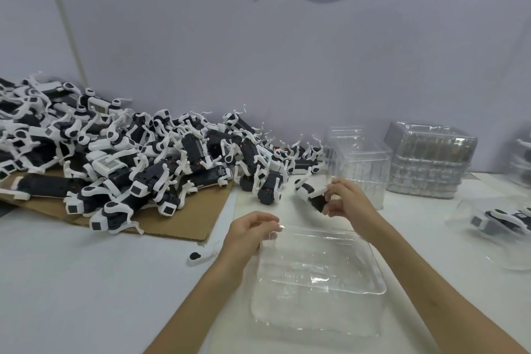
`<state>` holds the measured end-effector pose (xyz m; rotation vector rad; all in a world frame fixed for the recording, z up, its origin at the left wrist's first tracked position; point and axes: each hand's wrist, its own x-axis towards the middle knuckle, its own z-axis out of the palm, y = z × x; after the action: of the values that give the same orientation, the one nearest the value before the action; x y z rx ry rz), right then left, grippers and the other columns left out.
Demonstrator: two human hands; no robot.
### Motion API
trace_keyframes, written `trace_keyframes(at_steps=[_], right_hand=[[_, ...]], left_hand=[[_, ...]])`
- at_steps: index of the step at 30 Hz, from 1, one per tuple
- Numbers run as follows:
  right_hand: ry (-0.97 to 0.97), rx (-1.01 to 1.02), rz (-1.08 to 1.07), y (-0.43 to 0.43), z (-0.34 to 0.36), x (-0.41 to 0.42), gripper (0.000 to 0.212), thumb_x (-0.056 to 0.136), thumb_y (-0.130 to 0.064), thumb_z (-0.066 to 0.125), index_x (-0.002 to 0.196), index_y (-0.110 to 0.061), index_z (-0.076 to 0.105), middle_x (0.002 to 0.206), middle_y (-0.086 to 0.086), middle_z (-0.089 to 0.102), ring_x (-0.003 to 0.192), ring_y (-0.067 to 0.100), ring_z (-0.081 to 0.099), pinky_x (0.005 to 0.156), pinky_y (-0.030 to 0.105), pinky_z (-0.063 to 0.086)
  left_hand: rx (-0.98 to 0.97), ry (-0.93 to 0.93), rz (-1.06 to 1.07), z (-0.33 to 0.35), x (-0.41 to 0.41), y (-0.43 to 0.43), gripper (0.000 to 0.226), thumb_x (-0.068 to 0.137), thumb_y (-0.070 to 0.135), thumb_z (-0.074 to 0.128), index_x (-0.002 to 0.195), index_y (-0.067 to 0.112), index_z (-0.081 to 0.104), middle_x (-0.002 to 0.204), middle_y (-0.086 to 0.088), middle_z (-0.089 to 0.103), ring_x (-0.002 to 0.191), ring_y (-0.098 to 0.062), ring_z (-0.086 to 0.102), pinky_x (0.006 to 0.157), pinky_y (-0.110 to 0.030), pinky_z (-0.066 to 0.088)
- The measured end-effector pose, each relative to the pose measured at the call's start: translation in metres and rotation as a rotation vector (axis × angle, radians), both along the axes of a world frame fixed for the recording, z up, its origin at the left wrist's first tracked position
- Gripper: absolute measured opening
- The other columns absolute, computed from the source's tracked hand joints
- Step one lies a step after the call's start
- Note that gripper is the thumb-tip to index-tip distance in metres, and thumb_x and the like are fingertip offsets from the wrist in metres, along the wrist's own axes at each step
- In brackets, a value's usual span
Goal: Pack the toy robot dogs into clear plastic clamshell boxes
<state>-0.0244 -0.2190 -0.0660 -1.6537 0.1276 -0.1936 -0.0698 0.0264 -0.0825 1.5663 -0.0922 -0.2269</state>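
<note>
White desk point(86, 282) under me: my left hand point(247, 234) pinches the open clear box point(316, 276) rim, my right hand point(346, 200) grips a toy dog point(311, 194) above. I should fold its legs, then seat it flat.

- The left hand point(248, 236) is showing bare, its forearm running uncovered to the lower edge of the view.
- The right hand point(352, 204) is showing bare too, on a long uncovered forearm.
- The fingers point(340, 186) are looking slim, and their nails are blurring beyond telling.
</note>
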Motion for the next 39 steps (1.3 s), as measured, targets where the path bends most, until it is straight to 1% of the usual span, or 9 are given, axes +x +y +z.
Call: trace_keyframes(at_steps=[6,10,15,20,23,27,32,34,39], right_hand=[[-0.012,0.499,0.225,0.003,0.022,-0.042,0.014,0.086,-0.022,0.046,0.074,-0.016,0.050,0.064,0.000,0.035,0.047,0.014,0.037,0.062,0.030,0.033],[-0.090,0.543,0.306,0.010,0.037,-0.064,0.015,0.083,-0.020,0.041,0.070,-0.016,0.047,0.069,0.001,0.034,0.047,0.012,0.029,0.051,0.021,0.042],[-0.077,0.506,0.310,0.021,0.049,-0.080,0.015,0.085,-0.019,0.040,0.071,-0.016,0.046,0.070,-0.001,0.033,0.053,0.010,0.022,0.042,0.017,0.038],[-0.036,0.570,0.300,0.031,0.057,-0.086,0.023,0.098,-0.016,0.038,0.079,-0.014,0.050,0.067,0.000,0.050,0.044,0.009,0.045,0.053,0.023,0.050],[-0.029,0.582,0.327,0.034,0.059,-0.087,0.015,0.095,-0.020,0.048,0.084,-0.012,0.056,0.072,0.000,0.053,0.046,0.010,0.033,0.057,0.025,0.053],[0.007,0.626,0.306,0.047,0.056,-0.090,0.014,0.092,-0.018,0.054,0.095,-0.007,0.061,0.082,0.004,0.071,0.054,0.011,0.063,0.056,0.024,0.056],[-0.036,0.865,0.308,0.049,0.049,-0.091,0.034,0.090,-0.017,0.063,0.122,-0.005,0.056,0.113,0.015,0.061,0.078,0.017,0.061,0.066,0.026,0.059],[-0.163,0.779,0.312,0.047,0.045,-0.092,0.048,0.083,-0.015,0.069,0.129,-0.009,0.054,0.118,0.016,0.065,0.092,0.023,0.069,0.083,0.033,0.059],[-0.379,-0.092,0.191,0.057,0.033,-0.099,0.079,0.067,-0.026,0.089,0.136,-0.039,0.052,0.124,-0.002,0.067,0.111,0.018,0.067,0.091,0.034,0.058]], left_hand=[[-0.061,-0.077,0.028,0.004,0.000,0.001,0.027,0.093,0.028,0.069,0.119,0.033,0.064,0.111,0.010,0.074,0.108,-0.011,0.068,0.089,-0.030,0.048],[-0.173,-0.202,-0.072,0.010,0.003,0.009,0.064,0.077,0.049,0.074,0.137,0.047,0.051,0.133,0.017,0.063,0.124,-0.003,0.058,0.102,-0.033,0.041],[-0.258,-0.288,-0.239,0.015,0.002,0.013,0.055,0.077,0.047,0.076,0.130,0.041,0.063,0.132,0.000,0.067,0.124,-0.017,0.061,0.104,-0.040,0.041],[-0.345,-0.284,-0.283,0.020,-0.001,0.013,0.094,0.065,0.062,0.083,0.141,0.016,0.054,0.137,-0.010,0.062,0.124,-0.025,0.059,0.111,-0.044,0.039],[-0.442,-0.273,-0.284,0.022,0.001,0.017,0.098,0.066,0.053,0.088,0.142,0.007,0.047,0.139,-0.019,0.058,0.123,-0.031,0.058,0.109,-0.045,0.044],[-0.602,-0.253,-0.356,0.024,0.005,0.023,0.084,0.079,0.040,0.083,0.150,0.027,0.040,0.145,-0.013,0.055,0.126,-0.033,0.058,0.102,-0.039,0.051],[-0.611,-0.252,-0.384,0.023,0.006,0.027,0.070,0.094,0.043,0.066,0.155,0.034,0.033,0.154,-0.007,0.046,0.122,-0.025,0.058,0.101,-0.034,0.049],[-0.639,-0.230,-0.381,0.021,0.005,0.027,0.065,0.096,0.040,0.064,0.154,0.023,0.039,0.150,-0.011,0.049,0.123,-0.025,0.057,0.102,-0.033,0.048],[-0.620,-0.239,-0.395,0.019,0.003,0.021,0.071,0.092,0.043,0.069,0.149,0.008,0.044,0.148,-0.020,0.050,0.133,-0.034,0.052,0.105,-0.036,0.047]])
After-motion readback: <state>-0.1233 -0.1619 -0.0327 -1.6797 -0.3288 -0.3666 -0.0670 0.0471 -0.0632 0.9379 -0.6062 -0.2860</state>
